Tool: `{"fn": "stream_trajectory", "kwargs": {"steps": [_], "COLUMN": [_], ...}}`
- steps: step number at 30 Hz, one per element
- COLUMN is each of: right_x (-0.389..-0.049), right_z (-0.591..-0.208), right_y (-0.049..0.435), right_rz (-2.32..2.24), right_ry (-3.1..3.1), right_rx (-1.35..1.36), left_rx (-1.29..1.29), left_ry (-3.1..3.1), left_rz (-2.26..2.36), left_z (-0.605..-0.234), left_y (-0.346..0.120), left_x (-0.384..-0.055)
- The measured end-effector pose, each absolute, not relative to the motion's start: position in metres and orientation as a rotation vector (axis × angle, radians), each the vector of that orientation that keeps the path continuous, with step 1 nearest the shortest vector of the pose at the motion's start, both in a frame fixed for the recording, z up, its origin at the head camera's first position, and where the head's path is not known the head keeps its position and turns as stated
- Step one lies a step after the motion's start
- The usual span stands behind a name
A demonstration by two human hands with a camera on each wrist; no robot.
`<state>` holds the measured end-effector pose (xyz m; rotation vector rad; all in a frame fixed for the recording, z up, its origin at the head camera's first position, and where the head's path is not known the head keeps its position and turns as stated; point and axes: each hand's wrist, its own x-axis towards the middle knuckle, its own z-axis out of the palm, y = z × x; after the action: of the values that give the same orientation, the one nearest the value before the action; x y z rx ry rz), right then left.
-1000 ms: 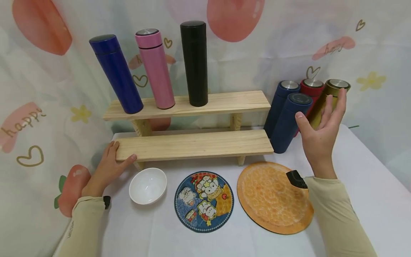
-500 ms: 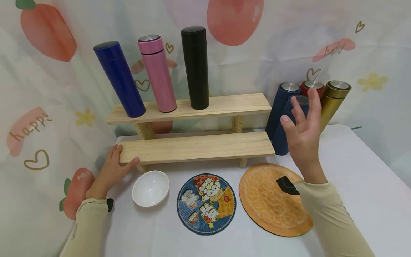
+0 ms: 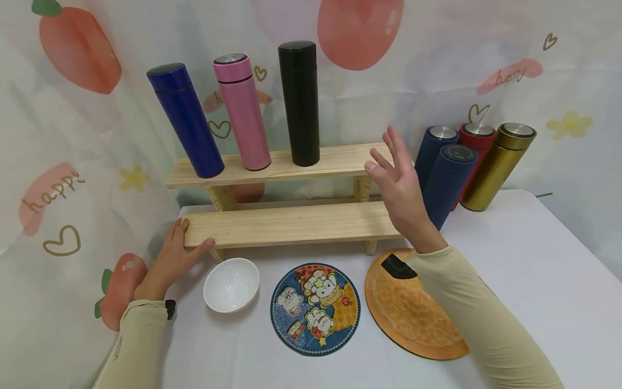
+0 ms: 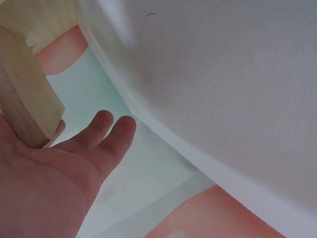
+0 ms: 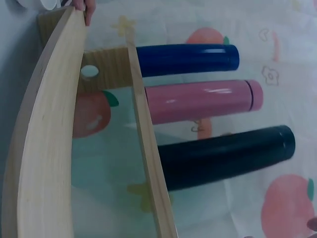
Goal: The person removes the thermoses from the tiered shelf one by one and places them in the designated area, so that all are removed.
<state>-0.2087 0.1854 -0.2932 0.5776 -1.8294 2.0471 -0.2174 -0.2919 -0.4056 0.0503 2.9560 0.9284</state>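
My left hand [image 3: 167,265] grips the left end of the lower plank of a two-tier wooden shelf [image 3: 291,224]. In the left wrist view, the plank's end [image 4: 42,119] sits against the palm, with two fingers extending past it. My right hand [image 3: 403,194] holds nothing, its fingers spread in the air before the shelf's right end. On the upper plank stand a blue thermos [image 3: 187,121], a pink thermos [image 3: 243,113] and a black thermos [image 3: 298,108]. The right wrist view shows the same three lying sideways across the picture, with fingertips [image 5: 312,225] at the lower right edge.
Right of the shelf stand two navy thermoses [image 3: 449,181], a red thermos [image 3: 478,141] and a gold thermos [image 3: 500,162]. In front lie a white bowl [image 3: 231,285], a cartoon-printed round mat [image 3: 316,310] and an orange round mat [image 3: 413,313], partly under the right forearm.
My right hand has moved left from in front of the gold thermos, past the navy ones, to the shelf's right end. The left hand stays on the shelf.
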Motion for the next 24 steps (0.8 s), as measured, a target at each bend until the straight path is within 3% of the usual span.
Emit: {"fn": "stream_trajectory", "kwargs": {"steps": [24], "right_x": [-0.272], "right_z": [-0.267], "right_y": [0.132], "right_rz": [2.057], "right_ry": [-1.978], "right_rx": [0.455], "left_rx": [0.053], "left_ry": [2.961], "left_rz": [0.932], "left_z": [-0.404], "left_y": [-0.291], "left_x": [-0.217]}}
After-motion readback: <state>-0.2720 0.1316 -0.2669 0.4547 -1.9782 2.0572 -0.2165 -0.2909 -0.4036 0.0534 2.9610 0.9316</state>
